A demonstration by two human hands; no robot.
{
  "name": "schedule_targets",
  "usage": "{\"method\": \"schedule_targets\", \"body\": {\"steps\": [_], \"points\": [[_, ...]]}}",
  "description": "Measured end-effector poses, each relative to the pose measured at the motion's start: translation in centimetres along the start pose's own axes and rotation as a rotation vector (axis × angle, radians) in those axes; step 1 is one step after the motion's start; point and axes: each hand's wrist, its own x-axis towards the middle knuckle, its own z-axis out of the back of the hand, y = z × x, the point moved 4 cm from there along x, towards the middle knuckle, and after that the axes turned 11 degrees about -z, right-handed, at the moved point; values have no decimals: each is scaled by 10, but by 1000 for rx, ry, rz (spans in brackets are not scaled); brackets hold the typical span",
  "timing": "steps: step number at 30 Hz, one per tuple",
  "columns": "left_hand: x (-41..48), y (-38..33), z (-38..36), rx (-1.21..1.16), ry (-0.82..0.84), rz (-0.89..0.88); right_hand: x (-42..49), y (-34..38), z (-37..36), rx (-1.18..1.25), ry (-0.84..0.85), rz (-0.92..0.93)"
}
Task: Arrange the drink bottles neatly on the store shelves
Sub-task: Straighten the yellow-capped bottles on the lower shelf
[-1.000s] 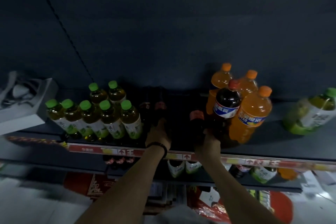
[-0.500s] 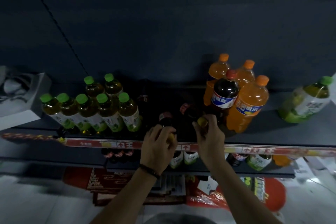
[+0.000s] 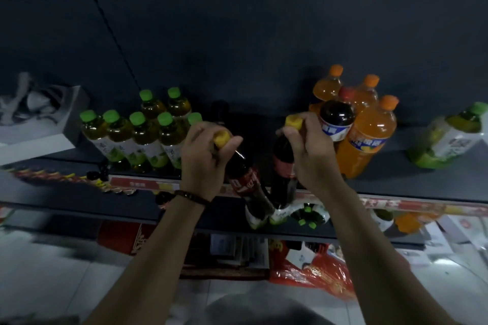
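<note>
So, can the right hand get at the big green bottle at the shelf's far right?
Probably not yet: the right hand grips a yellow-capped dark bottle. Past the orange bottles, the shelf in front of the green bottle looks free.

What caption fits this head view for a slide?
Left hand grips one yellow-capped cola bottle, right hand a second cola bottle, at the drinks shelf.
</note>
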Motion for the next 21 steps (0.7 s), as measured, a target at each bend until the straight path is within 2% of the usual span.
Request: {"method": "schedule_targets", "body": {"steps": [2,7,12,18,21], "points": [[-12,5,6,-141,91,148,-7,6,-7,47,39,-78],[-49,19,30,-240,209,283,-40,12,-35,213,140,-244],[-86,40,69,-215,223,400,-75,21,-79,82,240,-290],[-153,77,111,-85,236,478,-118,21,-126,-51,179,-250],[-190,104,122,-36,254,514,-140,1,-151,-83,176,-304]]}}
